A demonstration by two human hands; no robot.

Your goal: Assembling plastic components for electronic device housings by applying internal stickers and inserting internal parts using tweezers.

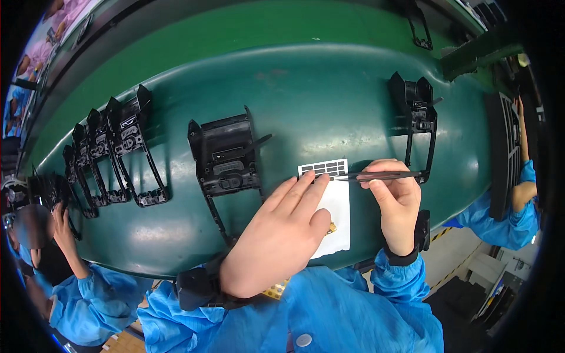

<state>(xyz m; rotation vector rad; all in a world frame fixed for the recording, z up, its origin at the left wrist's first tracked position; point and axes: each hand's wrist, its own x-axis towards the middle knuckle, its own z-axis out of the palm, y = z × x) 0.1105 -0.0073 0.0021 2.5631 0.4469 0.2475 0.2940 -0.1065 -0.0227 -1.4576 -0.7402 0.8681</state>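
My left hand (282,238) lies over a white sheet (338,203) on the green table, its fingers stretched out and their tips pressing the upper part. Rows of small black rectangular stickers (323,167) show there, partly hidden by those fingertips. In my right hand (397,203) a pair of dark tweezers (385,175) is pinched, pointing left, with its tips at the sticker rows. A small yellow-brown piece (332,227) shows on the sheet beside my left thumb. Left of the sheet, a black plastic frame (228,156) with a hinged-looking panel lies partly behind my left hand.
Several similar black frames (126,135) stand in a row at the left. Another black frame (419,117) lies at the right. Co-workers in blue sleeves sit on both sides; a co-worker's hand (62,226) reaches in at the left. A green rail (479,53) juts in at far right.
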